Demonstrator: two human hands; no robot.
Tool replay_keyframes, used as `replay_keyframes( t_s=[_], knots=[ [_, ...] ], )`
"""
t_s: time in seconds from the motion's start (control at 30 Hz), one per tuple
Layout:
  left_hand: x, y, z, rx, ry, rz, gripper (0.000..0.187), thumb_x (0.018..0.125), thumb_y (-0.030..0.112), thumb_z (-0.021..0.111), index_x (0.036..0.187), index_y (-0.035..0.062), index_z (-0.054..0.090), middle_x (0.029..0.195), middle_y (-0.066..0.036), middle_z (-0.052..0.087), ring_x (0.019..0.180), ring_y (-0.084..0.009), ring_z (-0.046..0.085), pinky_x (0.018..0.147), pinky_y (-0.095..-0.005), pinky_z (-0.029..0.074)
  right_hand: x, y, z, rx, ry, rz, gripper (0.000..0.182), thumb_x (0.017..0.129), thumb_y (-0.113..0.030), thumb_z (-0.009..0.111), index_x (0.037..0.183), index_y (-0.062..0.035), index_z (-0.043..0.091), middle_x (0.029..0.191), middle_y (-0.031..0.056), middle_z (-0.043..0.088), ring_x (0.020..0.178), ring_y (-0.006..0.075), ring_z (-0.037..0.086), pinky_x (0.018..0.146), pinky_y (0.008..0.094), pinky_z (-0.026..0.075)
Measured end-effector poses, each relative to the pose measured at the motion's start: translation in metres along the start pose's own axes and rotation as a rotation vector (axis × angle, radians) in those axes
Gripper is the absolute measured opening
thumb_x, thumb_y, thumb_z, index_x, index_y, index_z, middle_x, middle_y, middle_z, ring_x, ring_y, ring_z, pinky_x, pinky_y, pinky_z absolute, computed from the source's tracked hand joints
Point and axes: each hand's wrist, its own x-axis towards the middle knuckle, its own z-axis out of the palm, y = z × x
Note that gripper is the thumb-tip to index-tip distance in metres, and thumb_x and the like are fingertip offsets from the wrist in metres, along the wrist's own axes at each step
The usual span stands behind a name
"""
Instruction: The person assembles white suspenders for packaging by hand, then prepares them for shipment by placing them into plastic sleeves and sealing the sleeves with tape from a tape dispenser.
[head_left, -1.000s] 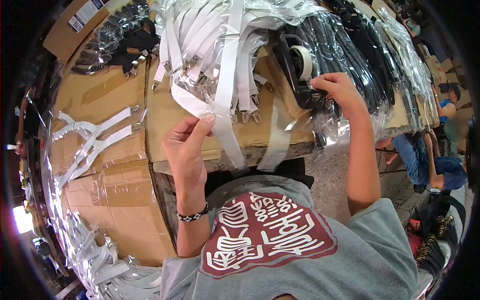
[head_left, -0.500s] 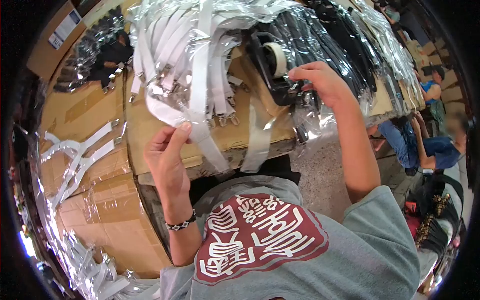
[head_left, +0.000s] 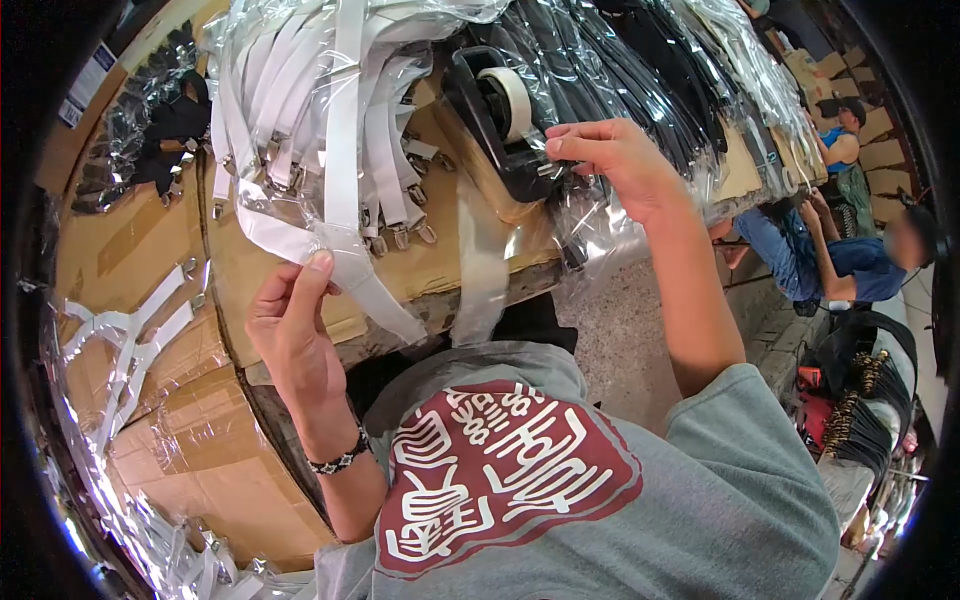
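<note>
My left hand [head_left: 298, 325] pinches a white elastic suspender strap [head_left: 275, 233] between thumb and fingertips, low at the front of the cardboard-topped table. The strap bends there, over another white band [head_left: 345, 130] running upward. My right hand [head_left: 630, 165] is at the front end of a black tape dispenser [head_left: 480, 105] with a roll of clear tape [head_left: 512, 103]. Its thumb and forefinger are closed by the cutter end; what they hold, if anything, is too small to make out. Metal-clipped white suspenders [head_left: 385, 190] in clear plastic lie between the hands.
Black straps in plastic [head_left: 620, 90] are heaped right of the dispenser. More white suspenders [head_left: 130, 330] lie on cardboard boxes [head_left: 210, 450] at left. Dark packed straps [head_left: 140, 130] sit at the far left. A seated person [head_left: 830, 250] works at right, beside bundled black straps [head_left: 870, 400].
The view has shifted, so the table and dispenser appear farther left. My left hand keeps its pinch on the white strap, and my right hand stays by the dispenser's front end.
</note>
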Motion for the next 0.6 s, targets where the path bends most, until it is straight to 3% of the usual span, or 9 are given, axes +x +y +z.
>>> replay_keyframes(
  t_s=[0.2, 0.3, 0.4, 0.43, 0.53, 0.6],
  knots=[
    [0.000, -0.001, 0.001, -0.006, -0.009, 0.001, 0.011, 0.086, 0.005, 0.075, 0.092, -0.0047, 0.072, 0.083, -0.006, 0.069, 0.076, -0.0116, 0.058, 0.075, -0.0251, 0.045, 0.006, 0.013, 0.000, 0.233, -0.128, -0.020, 0.033, 0.075, -0.018, 0.082, 0.097, 0.0055, 0.075, 0.107, 0.0075, 0.071, 0.096, 0.0124, 0.059, 0.086, 0.0280, 0.043],
    [-0.001, 0.000, 0.000, -0.006, -0.006, -0.008, 0.011, 0.086, 0.005, 0.075, 0.092, -0.0046, 0.072, 0.083, -0.006, 0.069, 0.076, -0.0116, 0.058, 0.075, -0.0253, 0.045, 0.004, 0.014, 0.002, 0.129, -0.083, -0.080, 0.029, 0.077, -0.018, 0.080, 0.096, 0.0044, 0.076, 0.096, 0.0071, 0.071, 0.088, 0.0106, 0.059, 0.080, 0.0269, 0.044],
    [-0.001, 0.001, 0.001, -0.006, -0.010, -0.009, 0.011, 0.087, 0.005, 0.075, 0.092, -0.0045, 0.072, 0.083, -0.006, 0.069, 0.076, -0.0115, 0.058, 0.075, -0.0254, 0.046, -0.007, 0.002, 0.002, -0.209, 0.001, -0.122, 0.025, 0.080, -0.018, 0.078, 0.094, 0.0029, 0.075, 0.081, 0.0038, 0.068, 0.074, 0.0082, 0.057, 0.067, 0.0254, 0.043],
    [-0.001, 0.002, 0.001, -0.006, -0.015, -0.009, 0.011, 0.087, 0.005, 0.075, 0.092, -0.0044, 0.072, 0.083, -0.005, 0.069, 0.076, -0.0115, 0.058, 0.075, -0.0253, 0.046, -0.006, 0.004, 0.002, -0.226, 0.023, -0.246, 0.021, 0.083, -0.020, 0.077, 0.090, 0.0009, 0.074, 0.068, -0.0001, 0.062, 0.058, 0.0076, 0.051, 0.054, 0.0237, 0.038],
    [-0.001, 0.000, 0.002, -0.012, -0.028, -0.007, 0.011, 0.087, 0.005, 0.075, 0.092, -0.0043, 0.072, 0.083, -0.006, 0.069, 0.076, -0.0115, 0.058, 0.075, -0.0252, 0.046, -0.015, -0.015, -0.006, -0.176, -0.126, 0.021, 0.021, 0.090, -0.023, 0.073, 0.091, -0.0016, 0.071, 0.072, 0.0032, 0.067, 0.063, 0.0116, 0.062, 0.063, 0.0251, 0.048],
    [0.000, -0.001, 0.001, -0.013, -0.035, -0.003, 0.011, 0.087, 0.005, 0.075, 0.092, -0.0042, 0.072, 0.083, -0.005, 0.069, 0.076, -0.0114, 0.058, 0.075, -0.0252, 0.046, -0.020, -0.015, -0.001, -0.114, -0.136, 0.081, 0.021, 0.093, -0.021, 0.068, 0.094, -0.0004, 0.068, 0.075, 0.0079, 0.070, 0.062, 0.0132, 0.065, 0.054, 0.0242, 0.046]
  ],
)
